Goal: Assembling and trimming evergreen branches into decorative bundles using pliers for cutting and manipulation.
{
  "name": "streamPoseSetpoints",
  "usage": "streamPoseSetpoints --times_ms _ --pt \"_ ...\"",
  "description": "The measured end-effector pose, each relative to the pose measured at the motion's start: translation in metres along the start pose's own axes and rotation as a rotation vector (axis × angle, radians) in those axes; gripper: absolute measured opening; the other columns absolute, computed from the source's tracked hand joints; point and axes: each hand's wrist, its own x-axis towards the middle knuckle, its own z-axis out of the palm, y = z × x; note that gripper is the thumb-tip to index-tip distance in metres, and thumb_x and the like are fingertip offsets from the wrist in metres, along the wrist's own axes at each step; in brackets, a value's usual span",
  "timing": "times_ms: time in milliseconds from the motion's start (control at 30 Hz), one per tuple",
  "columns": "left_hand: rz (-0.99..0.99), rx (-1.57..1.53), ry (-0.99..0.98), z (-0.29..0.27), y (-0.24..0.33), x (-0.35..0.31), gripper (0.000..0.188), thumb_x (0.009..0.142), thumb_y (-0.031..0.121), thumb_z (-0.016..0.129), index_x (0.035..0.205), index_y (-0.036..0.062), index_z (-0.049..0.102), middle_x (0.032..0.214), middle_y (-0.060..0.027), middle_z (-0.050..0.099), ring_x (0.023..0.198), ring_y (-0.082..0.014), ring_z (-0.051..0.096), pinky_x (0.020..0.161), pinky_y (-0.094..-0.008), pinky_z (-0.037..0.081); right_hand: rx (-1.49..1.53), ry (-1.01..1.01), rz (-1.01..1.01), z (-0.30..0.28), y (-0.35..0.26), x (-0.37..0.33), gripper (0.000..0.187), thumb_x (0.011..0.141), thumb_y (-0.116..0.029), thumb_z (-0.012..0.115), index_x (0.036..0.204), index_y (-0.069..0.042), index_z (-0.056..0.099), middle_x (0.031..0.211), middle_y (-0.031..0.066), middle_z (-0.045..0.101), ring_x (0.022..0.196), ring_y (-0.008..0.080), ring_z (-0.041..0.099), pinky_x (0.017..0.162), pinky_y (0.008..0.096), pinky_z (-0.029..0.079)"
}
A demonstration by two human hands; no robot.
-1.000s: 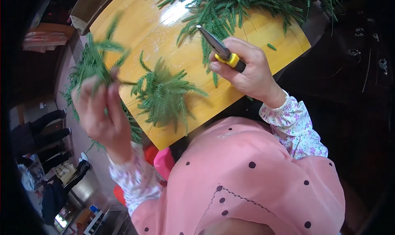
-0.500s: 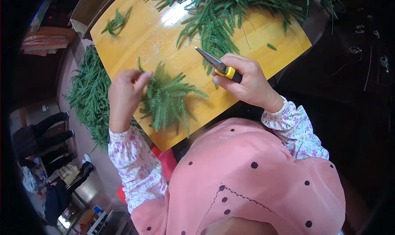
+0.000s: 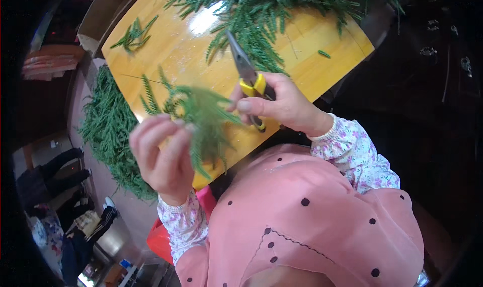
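Observation:
Pliers point(image 3: 245, 66) with pointed dark jaws and yellow-black handles are in my right hand point(image 3: 284, 106), the fingers wrapped loosely round the handles and the jaws pointing to the far side. My left hand point(image 3: 166, 159) is pinched at the near left end of a green needle-leaf sprig bunch point(image 3: 204, 116), which looks like artificial foliage. Part of that bunch is smeared by motion, and its stem is hidden at my fingertips. From the bunch's far left a thin wire sticks out. The sprig's right tips reach close to my right fingers.
The yellow wooden table point(image 3: 171, 51) carries a large heap of green branches point(image 3: 282, 10) at its far side. A small sprig point(image 3: 135, 34) lies at the far left, a loose leaf piece point(image 3: 323, 54) at the right. More green branches point(image 3: 113, 136) are piled left of the table.
My left hand has come nearer and turned, and the sprig bunch has shifted with it. The pliers have swung more upright in my right hand, which has moved slightly left.

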Motion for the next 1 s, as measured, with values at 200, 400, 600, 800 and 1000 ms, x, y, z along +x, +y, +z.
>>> streamPoseSetpoints --times_ms 200,400,600,800,1000 --pt "0.018 -0.066 -0.306 0.016 0.034 -0.013 0.019 0.072 -0.003 0.067 0.090 0.0041 0.065 0.091 -0.0094 0.062 0.095 -0.0319 0.057 0.082 -0.0397 0.047 0.138 -0.104 -0.033 -0.008 0.001 -0.007 0.029 0.079 -0.015 0.076 0.098 -0.002 0.058 0.085 0.0018 0.059 0.077 0.0105 0.057 0.069 0.0240 0.046" --pt "-0.049 0.074 -0.320 0.026 0.036 -0.014 0.016 0.071 -0.002 0.066 0.085 0.0052 0.065 0.091 -0.0074 0.062 0.089 -0.0274 0.059 0.078 -0.0356 0.045 -0.124 -0.003 -0.146 -0.001 0.005 -0.016 0.032 0.073 -0.010 0.078 0.099 -0.003 0.059 0.088 0.0028 0.060 0.077 0.0124 0.058 0.071 0.0266 0.047" --pt "-0.773 -0.497 -0.309 0.009 0.024 -0.025 0.009 0.081 0.001 0.065 0.090 0.0029 0.064 0.098 -0.0072 0.062 0.086 -0.0184 0.057 0.078 -0.0292 0.044 -0.570 0.049 -0.604 0.025 0.021 -0.007 0.031 0.071 -0.005 0.074 0.098 -0.002 0.060 0.089 0.0085 0.061 0.077 0.0238 0.060 0.071 0.0311 0.049" --pt "-1.084 -0.876 -0.128 0.004 0.022 -0.041 0.007 0.089 0.006 0.062 0.095 0.0027 0.062 0.100 -0.0057 0.063 0.089 -0.0137 0.056 0.080 -0.0260 0.043 -0.642 0.006 -0.758 0.044 0.022 0.005 0.028 0.072 -0.003 0.072 0.098 -0.002 0.060 0.092 0.0118 0.062 0.078 0.0306 0.061 0.070 0.0347 0.049" --pt "-0.986 -1.052 0.146 -0.011 0.009 -0.050 0.011 0.093 0.009 0.059 0.100 0.0023 0.057 0.098 -0.0070 0.063 0.090 -0.0156 0.059 0.084 -0.0274 0.044 -1.050 0.207 -0.780 0.051 0.005 -0.001 0.031 0.069 -0.001 0.071 0.097 -0.003 0.060 0.095 0.0126 0.063 0.082 0.0323 0.062 0.071 0.0369 0.050"
